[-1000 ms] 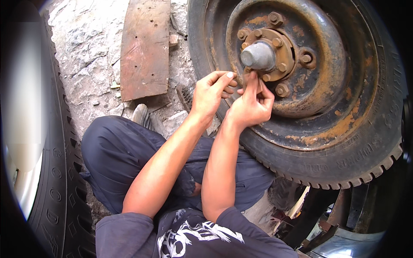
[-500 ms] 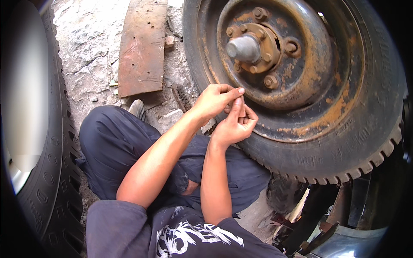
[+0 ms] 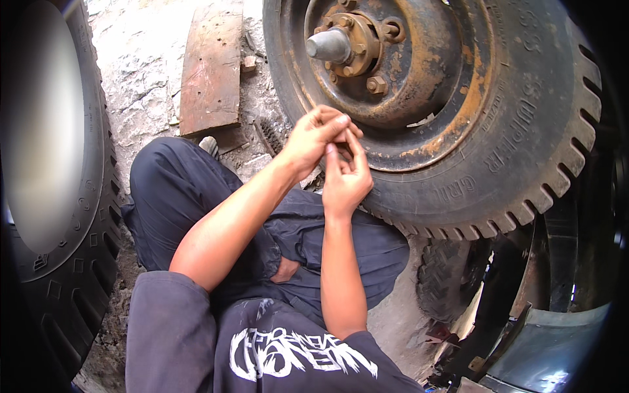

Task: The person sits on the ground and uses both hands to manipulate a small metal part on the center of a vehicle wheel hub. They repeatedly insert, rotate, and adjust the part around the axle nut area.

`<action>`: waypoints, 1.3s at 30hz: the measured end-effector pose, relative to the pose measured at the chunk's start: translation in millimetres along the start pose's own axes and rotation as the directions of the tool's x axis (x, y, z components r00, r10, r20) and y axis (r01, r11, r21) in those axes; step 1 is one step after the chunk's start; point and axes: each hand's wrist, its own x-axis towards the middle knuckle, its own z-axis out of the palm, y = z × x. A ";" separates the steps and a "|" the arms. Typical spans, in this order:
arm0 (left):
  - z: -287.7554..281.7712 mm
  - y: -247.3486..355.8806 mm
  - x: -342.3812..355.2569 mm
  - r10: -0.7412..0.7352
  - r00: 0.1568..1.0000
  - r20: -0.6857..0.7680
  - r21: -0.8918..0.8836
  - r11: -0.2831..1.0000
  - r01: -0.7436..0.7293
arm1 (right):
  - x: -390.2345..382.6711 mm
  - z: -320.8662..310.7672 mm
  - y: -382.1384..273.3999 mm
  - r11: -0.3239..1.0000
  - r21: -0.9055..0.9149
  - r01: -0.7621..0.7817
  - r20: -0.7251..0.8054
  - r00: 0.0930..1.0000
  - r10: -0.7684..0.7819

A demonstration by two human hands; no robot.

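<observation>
My left hand (image 3: 314, 141) and my right hand (image 3: 347, 183) meet with curled, pinched fingertips in front of the lower left rim of a rusty black wheel (image 3: 419, 141). Whatever lies between their fingers is too small or hidden to make out. Above them is the wheel's hub (image 3: 360, 46), with a grey tapered cap (image 3: 327, 44) and several rusty bolts. A large black tyre (image 3: 511, 150) with a notched tread surrounds the rim.
A second tyre (image 3: 85, 288) stands along the left edge. A worn reddish plank (image 3: 209, 78) lies on rough, broken ground (image 3: 131, 78). My bent legs (image 3: 170, 190) are below the hands. A small tyre (image 3: 439, 275) and dark metal parts (image 3: 557, 340) crowd the lower right.
My hands have moved away from the hub bolts and come together below them, fingertips overlapping. The wheel appears higher and further left in the view, as the camera has moved.
</observation>
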 end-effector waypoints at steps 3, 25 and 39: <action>-5.3 24.1 7.8 0.045 0.987 -0.154 -0.058 0.997 -0.055 | -29.0 -30.0 -13.1 0.991 -0.113 0.073 0.104 0.993 -0.062; 9.9 19.9 58.6 0.184 0.961 -0.207 -0.309 0.920 -0.242 | -53.8 -141.6 -0.9 0.984 -0.160 -0.077 0.183 0.977 0.106; 19.4 25.1 58.0 0.055 0.983 -0.177 -0.501 0.854 -0.138 | -50.8 -132.6 -0.2 0.980 -0.199 -0.025 0.253 0.965 0.076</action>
